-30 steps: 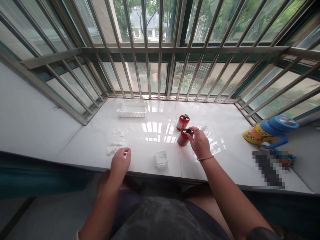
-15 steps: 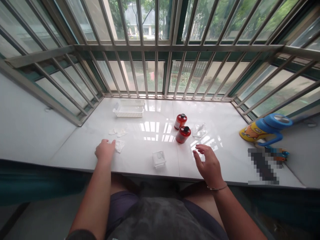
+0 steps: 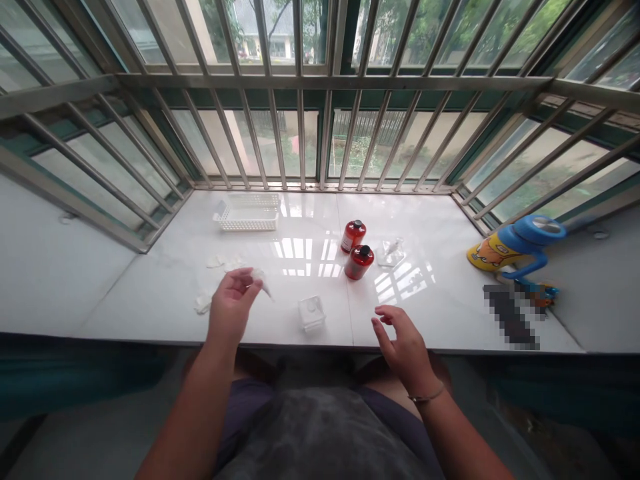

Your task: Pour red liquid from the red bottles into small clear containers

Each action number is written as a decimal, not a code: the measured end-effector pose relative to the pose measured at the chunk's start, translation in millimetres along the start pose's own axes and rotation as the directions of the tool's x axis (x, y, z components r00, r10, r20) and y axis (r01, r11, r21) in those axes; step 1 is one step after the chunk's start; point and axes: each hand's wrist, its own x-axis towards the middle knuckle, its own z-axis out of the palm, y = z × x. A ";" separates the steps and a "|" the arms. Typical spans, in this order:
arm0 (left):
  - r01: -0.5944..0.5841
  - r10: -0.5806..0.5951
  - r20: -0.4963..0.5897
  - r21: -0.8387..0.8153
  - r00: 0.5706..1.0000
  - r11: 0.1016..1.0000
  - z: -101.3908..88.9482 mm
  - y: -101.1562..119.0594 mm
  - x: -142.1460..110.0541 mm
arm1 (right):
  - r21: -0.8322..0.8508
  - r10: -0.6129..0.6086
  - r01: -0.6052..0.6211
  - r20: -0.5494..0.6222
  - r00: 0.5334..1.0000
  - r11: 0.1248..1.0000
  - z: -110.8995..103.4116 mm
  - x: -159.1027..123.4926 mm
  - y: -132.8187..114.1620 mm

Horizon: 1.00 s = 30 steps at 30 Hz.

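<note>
left hand [image 3: 231,303]: fingertips pinching a thin pale scrap [image 3: 263,284]
right hand [image 3: 404,341]: thumb and fingers parted
red bottles [image 3: 359,265]: upright

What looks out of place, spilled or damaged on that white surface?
No spill or damage stands out; the bright patches look like reflections. Only the loose white scraps seem untidy, scattered beside and beyond the left hand. The dark item at the right is pixelated, so I can't judge it.

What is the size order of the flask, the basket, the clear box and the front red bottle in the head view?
Flask, largest
Basket
Clear box and front red bottle, too alike to rank
</note>
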 end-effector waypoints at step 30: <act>-0.208 0.076 0.416 0.283 0.906 0.936 57.0 -44.4 -74.8 | 0.236 -0.048 0.002 0.193 0.980 0.972 43.5 11.0 -43.0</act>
